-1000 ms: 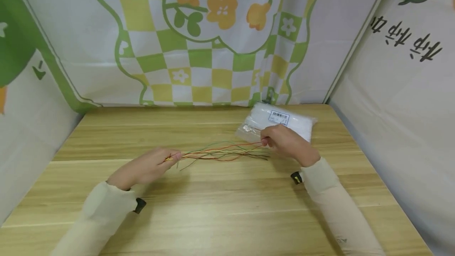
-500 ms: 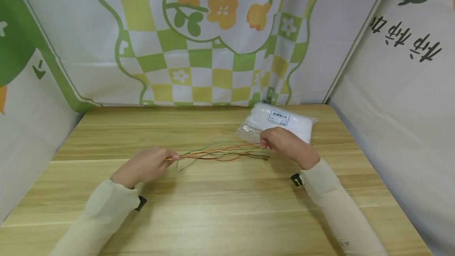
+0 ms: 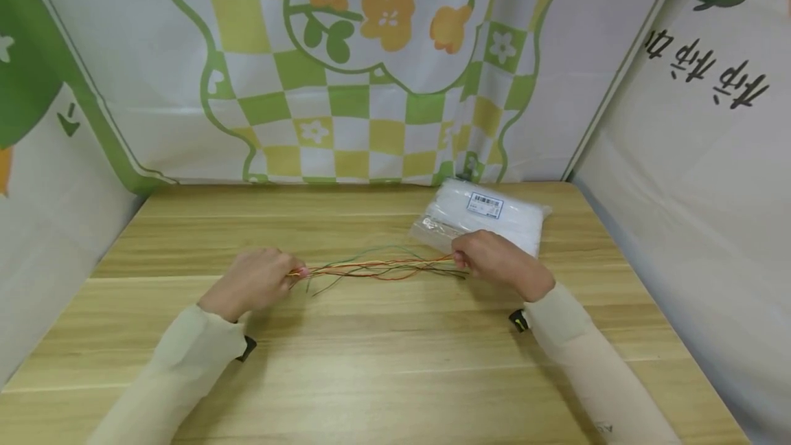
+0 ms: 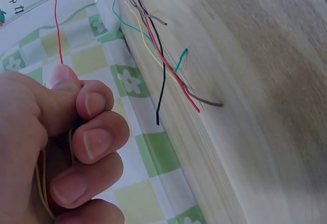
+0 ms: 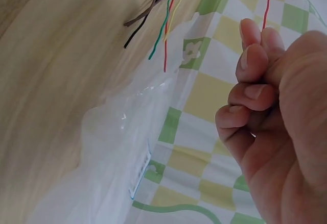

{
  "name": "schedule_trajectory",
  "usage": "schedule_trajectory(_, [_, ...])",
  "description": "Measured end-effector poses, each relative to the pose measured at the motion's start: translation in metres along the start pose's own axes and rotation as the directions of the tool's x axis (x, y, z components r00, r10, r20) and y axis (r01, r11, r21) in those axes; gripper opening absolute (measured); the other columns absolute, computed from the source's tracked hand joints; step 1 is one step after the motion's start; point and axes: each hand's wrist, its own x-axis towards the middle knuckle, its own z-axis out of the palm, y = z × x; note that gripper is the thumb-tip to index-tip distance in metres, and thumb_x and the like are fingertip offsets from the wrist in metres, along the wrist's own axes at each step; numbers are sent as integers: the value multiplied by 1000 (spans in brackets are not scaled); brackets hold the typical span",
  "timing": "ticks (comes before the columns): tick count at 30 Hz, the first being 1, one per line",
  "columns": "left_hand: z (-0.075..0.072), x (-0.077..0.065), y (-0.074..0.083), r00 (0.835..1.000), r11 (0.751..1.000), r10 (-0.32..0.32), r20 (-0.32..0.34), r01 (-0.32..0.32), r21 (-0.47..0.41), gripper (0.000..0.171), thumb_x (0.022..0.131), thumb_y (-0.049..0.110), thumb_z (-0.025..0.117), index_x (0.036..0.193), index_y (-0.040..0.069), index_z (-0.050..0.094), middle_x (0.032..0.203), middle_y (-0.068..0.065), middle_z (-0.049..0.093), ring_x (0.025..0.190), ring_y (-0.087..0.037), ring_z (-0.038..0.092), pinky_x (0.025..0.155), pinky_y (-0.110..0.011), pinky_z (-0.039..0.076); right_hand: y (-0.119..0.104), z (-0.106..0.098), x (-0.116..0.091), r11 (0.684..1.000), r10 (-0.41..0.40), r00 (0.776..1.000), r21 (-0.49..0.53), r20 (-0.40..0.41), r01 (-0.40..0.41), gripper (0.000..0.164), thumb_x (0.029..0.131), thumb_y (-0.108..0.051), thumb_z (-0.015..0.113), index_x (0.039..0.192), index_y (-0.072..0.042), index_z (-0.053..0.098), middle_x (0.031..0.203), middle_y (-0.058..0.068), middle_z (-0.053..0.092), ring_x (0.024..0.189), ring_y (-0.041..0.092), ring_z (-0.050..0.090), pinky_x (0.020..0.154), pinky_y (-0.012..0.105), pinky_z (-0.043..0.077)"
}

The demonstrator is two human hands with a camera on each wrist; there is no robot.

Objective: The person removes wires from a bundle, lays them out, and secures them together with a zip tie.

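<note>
Stretched between both hands is a thin red wire [image 4: 58,35]. My left hand [image 3: 253,283] pinches it between thumb and forefinger, and yellow wire [image 4: 45,196] lies inside that hand's curled fingers. At the far end, my right hand [image 3: 502,265] pinches the same red strand [image 5: 267,2] with thumb and fingertips, its other fingers curled in. Beneath and beside it, several loose wires run across the table with cut ends showing, among them a black wire [image 4: 164,81], a green wire [image 4: 180,59] and a brown wire [image 4: 204,100].
A clear plastic bag [image 3: 451,204] with white contents and a barcode label [image 3: 485,204] lies at the back of the wooden table [image 3: 395,376], just behind my right hand. Printed cloth [image 3: 383,136] hangs along the table's back edge, with further cloth at both sides.
My left hand has shifted slightly to the left at its fingertips. My right hand has come down a little, lowering its end of the red wire. The bag stays put.
</note>
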Motion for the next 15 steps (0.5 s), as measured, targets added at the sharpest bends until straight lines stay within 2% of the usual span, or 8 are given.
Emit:
schedule_trajectory(4, [-1, 0, 1, 1000, 1000, -6, 8, 6, -4, 17, 98, 15, 72, 112, 12, 81, 67, 8, 56, 57, -10, 33, 51, -24, 24, 2, 3, 0, 1000, -8, 1000, 10, -10, 8, 35, 77, 21, 58, 74, -15, 57, 70, -8, 51, 67, 6, 48, 63, 24, 44])
schedule_trajectory(9, [1, 0, 1, 1000, 1000, 6, -1, -6, 18, 11, 100, 19, 71, 102, 13, 80, 61, 8, 45, 56, -9, 32, 51, -25, 25, 4, 10, 0, 1000, -2, 1000, 30, 8, 2, 32, 90, 13, 63, 75, -14, 57, 71, -8, 52, 68, 5, 47, 65, 22, 44])
schedule_trajectory(12, [3, 1, 2, 1000, 1000, -4, 4, 3, 26, 13, 102, 19, 68, 105, 14, 80, 63, 7, 48, 56, -11, 34, 51, -27, 26, 3, 11, -1, 999, 20, 1000, 34, 14, -21, 30, 96, 7, 64, 74, -14, 59, 71, -7, 53, 68, 6, 47, 66, 23, 46])
schedule_trajectory(15, [4, 4, 3, 1000, 1000, -20, 18, 20, 23, 16, 103, 17, 65, 105, 13, 80, 69, 6, 59, 59, -12, 41, 52, -28, 31, 4, 12, 0, 999, 28, 1000, 36, 14, -28, 28, 100, 1, 66, 75, -12, 61, 71, -7, 54, 68, 7, 48, 67, 25, 48])
